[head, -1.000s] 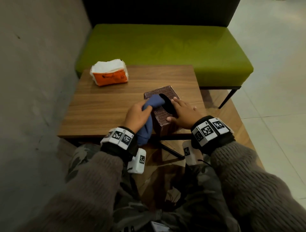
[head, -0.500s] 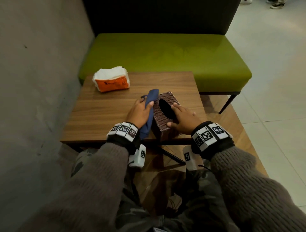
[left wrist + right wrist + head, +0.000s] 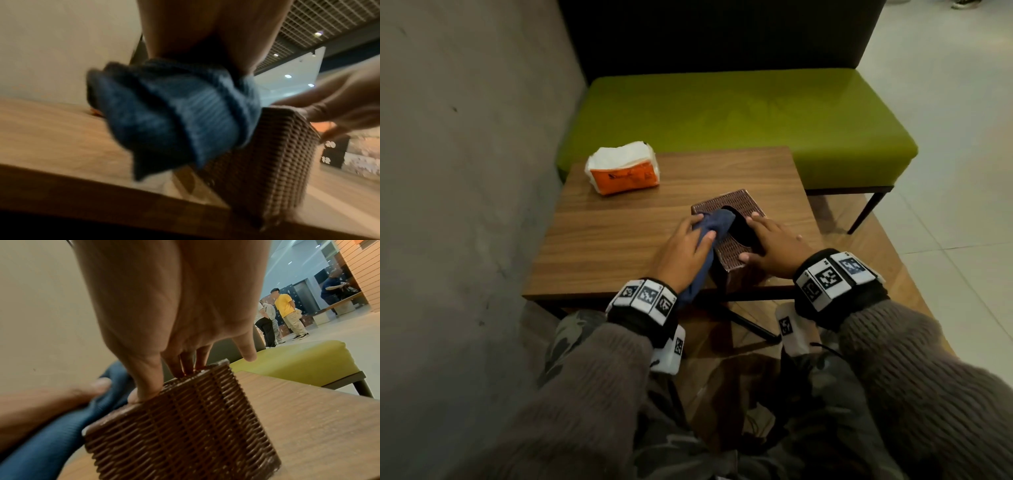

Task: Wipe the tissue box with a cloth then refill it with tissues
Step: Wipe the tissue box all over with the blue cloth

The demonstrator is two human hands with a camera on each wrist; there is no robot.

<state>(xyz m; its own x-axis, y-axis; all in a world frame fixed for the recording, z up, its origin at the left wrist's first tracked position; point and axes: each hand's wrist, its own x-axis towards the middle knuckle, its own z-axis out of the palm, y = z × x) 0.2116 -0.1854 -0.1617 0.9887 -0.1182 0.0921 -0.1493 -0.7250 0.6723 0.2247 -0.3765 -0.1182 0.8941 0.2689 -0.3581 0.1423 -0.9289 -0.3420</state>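
The brown woven wicker tissue box [image 3: 729, 236] stands near the front edge of the wooden tabletop [image 3: 619, 240], its dark oval opening facing up. The left hand [image 3: 681, 253] has its grip curled round a bunched blue cloth [image 3: 714, 224], pressing it on the box's top left edge. The right hand [image 3: 774, 245] lies flat, fingers [image 3: 185, 363] straight, steadying the top. The box looks light and stiff, likely to slide, so bracing from above suits it. An orange-and-white tissue pack [image 3: 625, 171] waits well apart by the green bench [image 3: 739, 116]
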